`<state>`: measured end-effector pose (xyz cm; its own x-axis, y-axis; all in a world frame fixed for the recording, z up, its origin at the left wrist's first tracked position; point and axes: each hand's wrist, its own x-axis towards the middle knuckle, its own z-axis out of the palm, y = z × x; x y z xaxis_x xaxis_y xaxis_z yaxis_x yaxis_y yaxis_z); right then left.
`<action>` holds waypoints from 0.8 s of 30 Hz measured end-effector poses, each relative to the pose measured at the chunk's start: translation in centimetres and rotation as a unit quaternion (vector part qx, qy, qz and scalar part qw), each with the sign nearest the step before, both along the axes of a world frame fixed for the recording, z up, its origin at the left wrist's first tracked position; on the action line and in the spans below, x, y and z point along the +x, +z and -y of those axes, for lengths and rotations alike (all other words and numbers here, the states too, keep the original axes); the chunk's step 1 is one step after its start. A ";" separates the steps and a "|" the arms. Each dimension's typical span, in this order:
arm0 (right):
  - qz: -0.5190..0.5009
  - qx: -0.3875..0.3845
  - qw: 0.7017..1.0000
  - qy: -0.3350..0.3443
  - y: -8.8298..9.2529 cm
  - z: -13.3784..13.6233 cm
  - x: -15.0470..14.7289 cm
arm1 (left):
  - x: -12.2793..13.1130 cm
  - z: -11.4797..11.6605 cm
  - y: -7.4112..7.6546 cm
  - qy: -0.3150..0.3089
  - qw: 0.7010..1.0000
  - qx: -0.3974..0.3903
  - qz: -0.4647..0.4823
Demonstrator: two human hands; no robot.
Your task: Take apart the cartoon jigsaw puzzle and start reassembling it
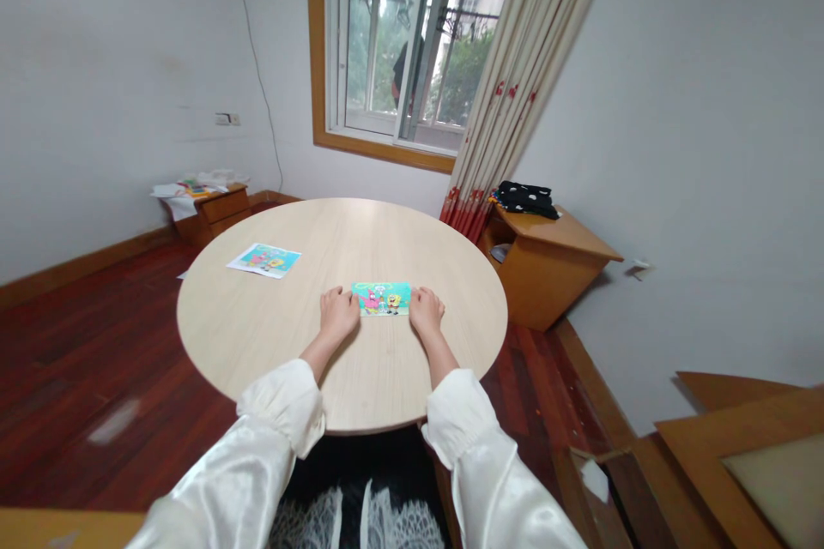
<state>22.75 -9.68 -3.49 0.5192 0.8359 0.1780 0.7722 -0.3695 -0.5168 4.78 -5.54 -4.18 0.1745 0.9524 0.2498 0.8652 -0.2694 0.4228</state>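
Note:
A turquoise cartoon picture, printed with a pink starfish figure and a yellow sponge figure, is at the middle of the round table. At its left edge is my left hand, fingers curled closed on it. My right hand grips the right edge in the same way. Whether the picture is one sheet or several pieces, I cannot tell. Farther left lies a white sheet bearing a similar cartoon, apart from both hands.
A wooden cabinet with a folded black spotted cloth stands beyond the table's right side. At the back left, a small cabinet carries papers. A curtain hangs beside the window. Wooden furniture sits at the lower right.

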 end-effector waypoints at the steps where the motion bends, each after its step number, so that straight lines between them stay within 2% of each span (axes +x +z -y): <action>1: -0.003 0.001 1.000 -0.002 0.0 -0.1 0.1 | 0.0 -0.1 -0.1 0.001 1.000 -0.001 0.003; 10: -0.004 -0.007 1.000 -0.003 -0.1 -0.3 0.2 | -0.2 -0.7 -0.4 -0.001 1.000 -0.006 0.011; 18: 0.027 -0.022 0.999 0.027 0.4 0.3 -0.6 | -0.3 -0.6 -0.6 -0.010 1.000 -0.003 0.003; 21: 0.085 -0.015 0.994 0.067 0.5 0.5 -1.7 | 0.0 -0.3 -0.4 -0.012 1.000 0.011 -0.005; 24: 0.120 -0.059 0.982 0.136 0.5 0.5 -2.8 | 0.7 0.2 -0.3 -0.042 0.997 0.041 -0.047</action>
<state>19.98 -10.22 -3.01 0.2294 0.9597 0.1622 0.9449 -0.1796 -0.2737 5.52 -5.78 -4.52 0.2794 0.9103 0.3053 0.8728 -0.3734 0.3145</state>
